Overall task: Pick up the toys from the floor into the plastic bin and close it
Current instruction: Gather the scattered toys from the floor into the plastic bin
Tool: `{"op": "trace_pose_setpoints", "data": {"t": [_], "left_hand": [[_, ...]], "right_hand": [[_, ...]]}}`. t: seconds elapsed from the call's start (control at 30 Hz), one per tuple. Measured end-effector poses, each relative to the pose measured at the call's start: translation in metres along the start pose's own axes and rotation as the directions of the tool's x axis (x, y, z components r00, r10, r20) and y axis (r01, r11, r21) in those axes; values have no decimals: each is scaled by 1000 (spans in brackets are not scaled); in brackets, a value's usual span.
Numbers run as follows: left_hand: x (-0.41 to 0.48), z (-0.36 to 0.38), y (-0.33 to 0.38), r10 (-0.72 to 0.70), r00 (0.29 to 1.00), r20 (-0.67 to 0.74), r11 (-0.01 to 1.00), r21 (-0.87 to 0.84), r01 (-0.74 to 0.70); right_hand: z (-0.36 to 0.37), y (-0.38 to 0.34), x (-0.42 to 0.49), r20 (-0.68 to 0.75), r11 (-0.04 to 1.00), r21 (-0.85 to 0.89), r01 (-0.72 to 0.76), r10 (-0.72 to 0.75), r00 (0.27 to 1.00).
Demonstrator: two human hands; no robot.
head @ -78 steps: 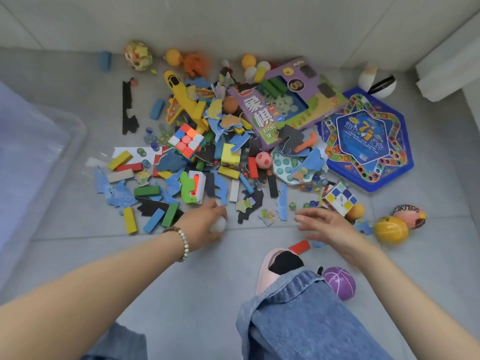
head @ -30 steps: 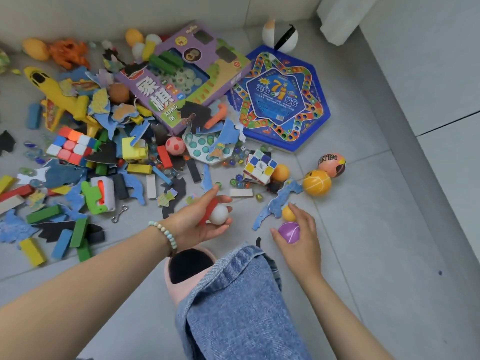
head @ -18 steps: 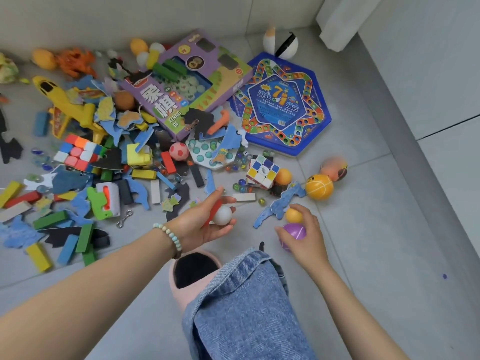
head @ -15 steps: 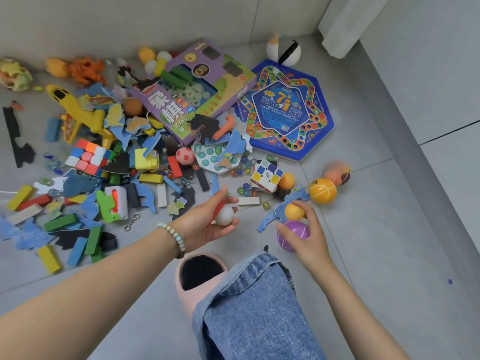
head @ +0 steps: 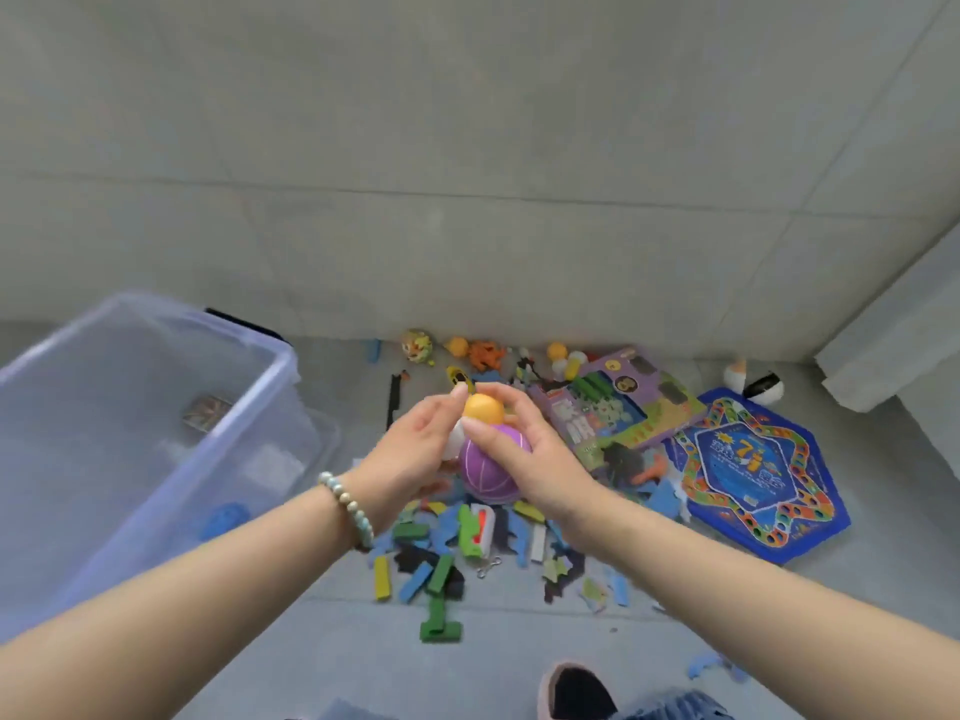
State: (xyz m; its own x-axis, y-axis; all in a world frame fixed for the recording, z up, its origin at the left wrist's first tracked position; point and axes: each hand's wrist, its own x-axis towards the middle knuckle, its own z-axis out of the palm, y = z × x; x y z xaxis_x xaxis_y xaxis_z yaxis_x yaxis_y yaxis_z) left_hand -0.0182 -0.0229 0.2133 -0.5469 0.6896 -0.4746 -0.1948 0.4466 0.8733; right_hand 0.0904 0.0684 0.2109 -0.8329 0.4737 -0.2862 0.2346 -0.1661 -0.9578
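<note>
Lifted off the floor (head: 332, 662) since earlier: left grip (head: 410, 459) curled round white ball (head: 457, 438), right grip (head: 527, 462) holding purple ball (head: 488, 475) and orange ball (head: 483, 407). Open plastic bin (head: 275, 379) noted at floor's left edge.

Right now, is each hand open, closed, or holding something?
The left hand holds a white ball.
The right hand holds an orange ball and a purple ball.
</note>
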Motion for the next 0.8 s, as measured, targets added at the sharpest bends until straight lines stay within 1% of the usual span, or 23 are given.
{"op": "trace_pose_setpoints", "data": {"t": [0.13, 0.2, 0.27, 0.33, 0.37, 0.43, 0.5, 0.57, 0.63, 0.73, 0.8], "left_hand": [[-26, -98, 1, 21, 975, -221, 1000, -11, -25], [-33, -153, -5, 17, 958, -285, 1000, -18, -23], [-42, -205, -13, -32, 937, -348, 998, -65, 10], [-50, -245, -28, -125, 918, -378, 983, -170, 64], [-53, -259, -37, -181, 912, -368, 963, -256, 87], [-55, -279, -61, -284, 907, -310, 885, -448, 125], [-52, -290, -87, -333, 906, -260, 840, -519, 160], [-51, -294, -102, -367, 887, -280, 810, -565, 157], [-53, -292, -106, -401, 865, -301, 785, -600, 154], [-60, -285, -98, -396, 865, -308, 819, -544, 181], [-62, -278, -87, -332, 885, -326, 835, -538, 115]], "right_hand": [[112, -38, 36, 93, 998, 39, -50, 46, 995], [168, -49, 56, 173, 996, 32, -78, 72, 982], [220, -56, 75, 245, 990, 10, -138, 132, 961], [264, -55, 92, 289, 969, 6, -248, 236, 928], [281, -51, 99, 294, 950, 5, -313, 298, 908], [304, -37, 110, 293, 906, 14, -423, 401, 868], [311, -24, 115, 300, 864, 69, -499, 459, 836], [305, -17, 116, 299, 839, 123, -529, 477, 826], [287, -15, 115, 289, 838, 143, -526, 473, 832], [246, -21, 113, 267, 865, 115, -489, 447, 854], [214, -29, 111, 225, 889, 91, -449, 421, 879]]}}
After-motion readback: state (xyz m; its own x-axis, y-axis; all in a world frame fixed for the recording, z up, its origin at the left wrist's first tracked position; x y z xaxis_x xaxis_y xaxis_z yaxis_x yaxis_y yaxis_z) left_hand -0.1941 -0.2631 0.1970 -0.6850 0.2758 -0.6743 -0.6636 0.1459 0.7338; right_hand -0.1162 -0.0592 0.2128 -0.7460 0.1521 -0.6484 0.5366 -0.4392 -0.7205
